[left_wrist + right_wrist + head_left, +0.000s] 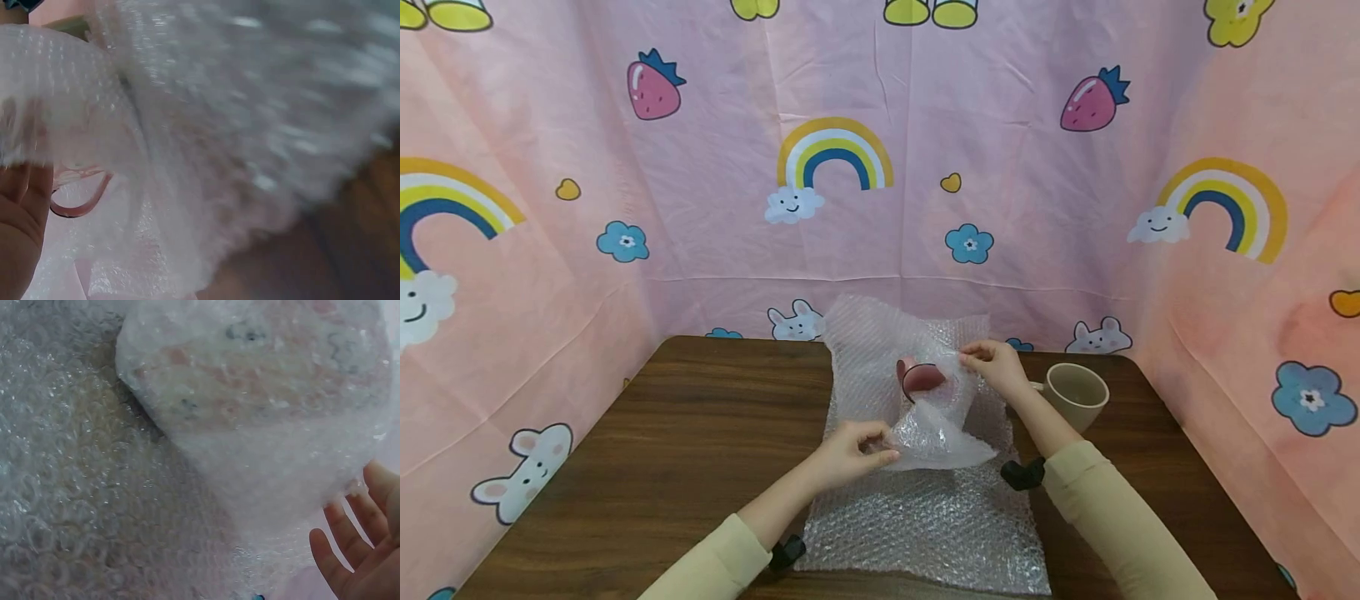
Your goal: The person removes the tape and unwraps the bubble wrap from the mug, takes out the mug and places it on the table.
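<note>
A pink mug stands in the middle of a sheet of bubble wrap, its open top and handle showing while folds of the wrap cover its sides. At the front left of the mug, my left hand pinches a raised flap of the wrap. My right hand holds another edge of the wrap between thumb and fingertips, to the mug's right. Through the wrap, the right wrist view shows the mug's patterned side. Part of its rim appears beside my fingers in the left wrist view.
A beige mug stands on the brown wooden table to the right, close to my right forearm. Part of the bubble wrap rises against the patterned pink cloth behind the table. Cloth also hangs on both sides.
</note>
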`<state>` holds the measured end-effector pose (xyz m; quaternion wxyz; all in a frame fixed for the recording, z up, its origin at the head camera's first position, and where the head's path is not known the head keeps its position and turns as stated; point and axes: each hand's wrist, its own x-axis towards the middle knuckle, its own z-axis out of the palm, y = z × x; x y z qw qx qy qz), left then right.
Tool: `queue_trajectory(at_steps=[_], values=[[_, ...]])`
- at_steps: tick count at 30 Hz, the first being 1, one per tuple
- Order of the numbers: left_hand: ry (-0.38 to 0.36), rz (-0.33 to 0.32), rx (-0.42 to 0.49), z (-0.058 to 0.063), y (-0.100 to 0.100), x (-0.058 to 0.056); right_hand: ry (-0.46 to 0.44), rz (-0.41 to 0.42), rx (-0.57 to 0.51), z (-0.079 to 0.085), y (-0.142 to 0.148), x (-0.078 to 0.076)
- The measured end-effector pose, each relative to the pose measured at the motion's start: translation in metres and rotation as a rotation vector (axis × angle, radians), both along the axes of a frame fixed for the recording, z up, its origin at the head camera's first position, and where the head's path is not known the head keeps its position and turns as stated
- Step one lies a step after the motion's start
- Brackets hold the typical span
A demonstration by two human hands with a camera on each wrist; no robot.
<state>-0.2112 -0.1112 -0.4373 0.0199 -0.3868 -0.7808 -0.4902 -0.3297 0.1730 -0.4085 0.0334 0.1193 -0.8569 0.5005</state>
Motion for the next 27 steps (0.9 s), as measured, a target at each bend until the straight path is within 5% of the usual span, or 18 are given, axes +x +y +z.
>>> queue_trajectory(at_steps=[11,20,27], values=[[0.034,-0.159,-0.197,-0.008,-0.012,0.012,0.017,-0.059,0.042,-0.008,-0.005,0.003],[0.088,-0.175,-0.342,-0.011,-0.013,0.018,0.011,-0.048,0.065,-0.012,-0.004,0.005],[-0.093,-0.244,-0.285,-0.013,-0.018,0.016,-0.023,-0.005,0.091,-0.015,-0.001,0.003]])
